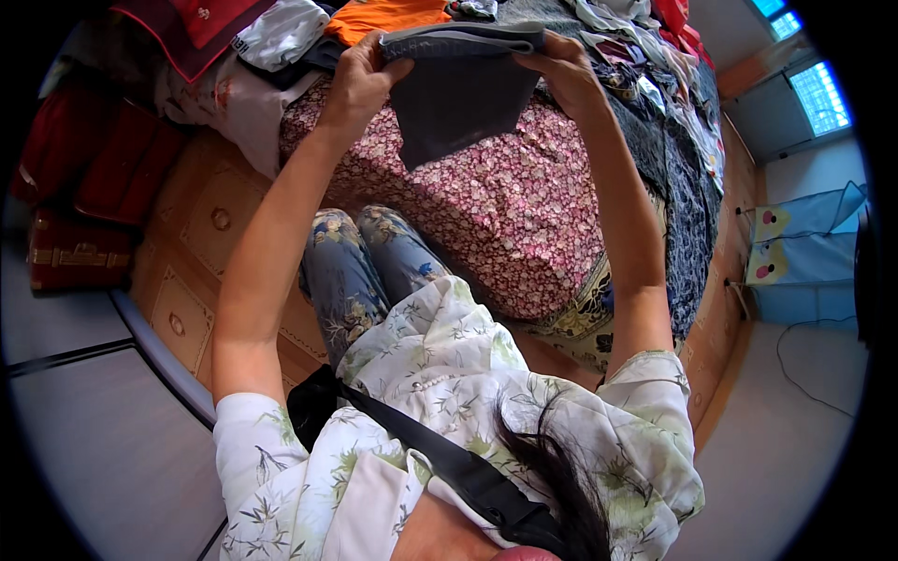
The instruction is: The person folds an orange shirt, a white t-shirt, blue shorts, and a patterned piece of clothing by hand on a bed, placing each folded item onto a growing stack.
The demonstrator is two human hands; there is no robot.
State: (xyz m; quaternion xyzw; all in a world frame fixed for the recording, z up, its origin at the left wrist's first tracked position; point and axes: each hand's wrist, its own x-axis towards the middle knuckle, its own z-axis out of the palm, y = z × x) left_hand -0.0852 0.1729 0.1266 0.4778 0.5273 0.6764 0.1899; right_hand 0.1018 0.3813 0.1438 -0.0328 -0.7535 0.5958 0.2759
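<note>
I hold a dark grey garment (458, 93) up over the bed, its top edge folded over and a corner hanging down. My left hand (360, 79) grips its left side. My right hand (566, 75) grips its right side. Under the garment lies the bed's pink flowered cover (496, 215). Both forearms reach up from my flower-printed white blouse at the bottom of the view.
Loose clothes lie heaped at the bed's far side: an orange piece (383, 17), a white one (281, 33), red ones (201, 28). A dark blue patterned sheet (687, 187) covers the right side. Red cushions (103, 154) sit left. A light blue fabric cabinet (809, 252) stands right.
</note>
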